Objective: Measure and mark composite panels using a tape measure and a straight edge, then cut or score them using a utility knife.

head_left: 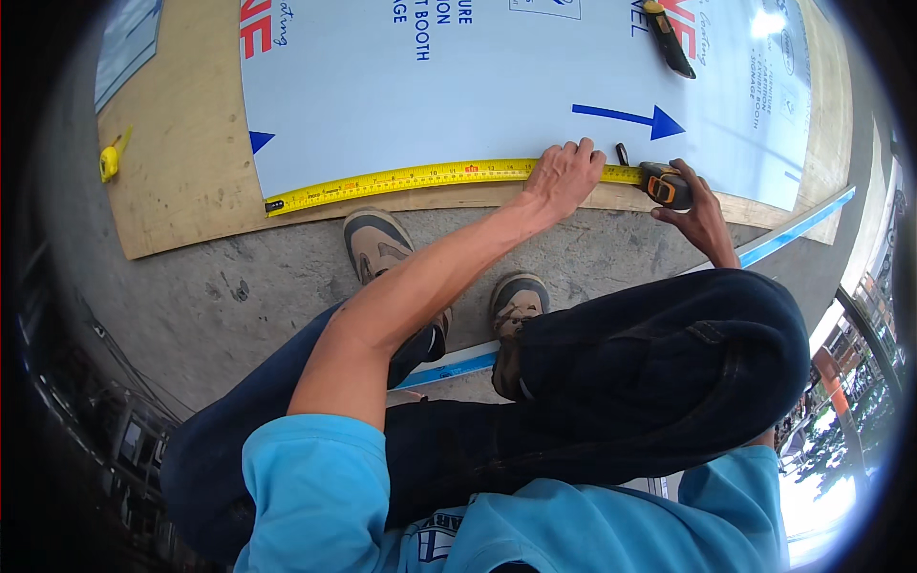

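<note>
A yellow tape measure blade [420,179] stretches along the near edge of a white panel [401,115] printed with blue and red marks. Its hooked end lies at the panel's near left corner. My left hand [564,181] has its fingers curled and pressed onto the blade, close to the case. In my right hand [705,215] is the black and orange tape measure case [666,185], gripped between thumb and fingers. A short dark stick-like thing [622,154] shows on the panel between my hands; its kind is unclear.
Beneath the panel is a plywood sheet [181,191]. A utility knife [671,43] lies on the panel at far right. A second yellow tape measure [114,158] sits on the plywood at left. A blue-filmed metal strip [798,229] crosses the concrete floor [258,277] near my shoes.
</note>
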Demonstrator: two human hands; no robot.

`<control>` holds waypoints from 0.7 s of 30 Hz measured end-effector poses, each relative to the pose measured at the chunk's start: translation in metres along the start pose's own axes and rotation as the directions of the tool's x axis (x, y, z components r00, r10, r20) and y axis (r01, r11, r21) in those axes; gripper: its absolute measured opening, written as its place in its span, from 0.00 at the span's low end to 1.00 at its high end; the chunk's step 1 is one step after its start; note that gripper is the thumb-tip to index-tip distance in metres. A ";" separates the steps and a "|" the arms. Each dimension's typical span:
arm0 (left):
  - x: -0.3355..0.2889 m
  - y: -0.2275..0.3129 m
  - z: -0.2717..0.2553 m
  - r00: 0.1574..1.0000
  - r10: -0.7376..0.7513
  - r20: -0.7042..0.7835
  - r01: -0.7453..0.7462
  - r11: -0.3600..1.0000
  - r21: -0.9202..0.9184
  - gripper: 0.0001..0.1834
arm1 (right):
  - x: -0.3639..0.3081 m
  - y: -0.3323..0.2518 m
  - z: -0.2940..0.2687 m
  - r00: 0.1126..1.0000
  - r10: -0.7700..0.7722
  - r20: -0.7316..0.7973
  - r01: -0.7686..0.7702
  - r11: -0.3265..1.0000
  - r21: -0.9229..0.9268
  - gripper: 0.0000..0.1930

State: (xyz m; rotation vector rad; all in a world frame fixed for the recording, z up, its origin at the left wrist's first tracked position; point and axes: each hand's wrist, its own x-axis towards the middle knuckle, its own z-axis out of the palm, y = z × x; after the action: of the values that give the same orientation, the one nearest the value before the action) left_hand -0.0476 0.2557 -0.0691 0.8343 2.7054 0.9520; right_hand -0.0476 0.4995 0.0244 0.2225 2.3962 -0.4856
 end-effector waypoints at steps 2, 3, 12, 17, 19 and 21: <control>-0.013 -0.032 -0.029 0.980 0.011 0.200 -0.006 1.000 -0.027 0.09 | -0.011 0.005 0.028 0.992 -0.088 -0.091 0.087 0.996 -0.014 0.44; -0.013 -0.045 -0.046 0.955 0.001 0.297 0.012 0.999 -0.042 0.09 | -0.015 0.002 0.030 0.967 -0.161 -0.199 0.149 0.986 -0.072 0.43; -0.140 -0.168 -0.217 0.615 -0.171 0.770 -0.044 0.967 0.250 0.11 | 0.005 -0.032 0.014 0.970 -0.203 -0.133 0.203 0.979 -0.009 0.32; -0.176 -0.129 -0.262 0.616 -0.252 0.747 0.228 0.964 0.137 0.22 | -0.004 -0.041 0.014 0.961 -0.248 -0.122 0.252 0.968 0.016 0.30; -0.178 -0.118 -0.259 0.719 -0.301 0.626 0.320 0.943 0.087 0.27 | -0.023 -0.045 0.013 0.966 -0.230 -0.117 0.250 0.946 0.206 0.30; -0.172 -0.104 -0.239 0.681 -0.463 0.568 0.513 0.854 0.081 0.29 | -0.037 -0.058 0.028 0.918 -0.340 -0.205 0.347 0.938 -0.002 0.30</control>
State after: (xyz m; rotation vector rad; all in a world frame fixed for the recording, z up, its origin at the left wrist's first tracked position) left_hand -0.0277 -0.0332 0.0484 0.2632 2.1513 0.5621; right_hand -0.0199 0.4341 0.0452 -0.1472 2.6406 -0.6941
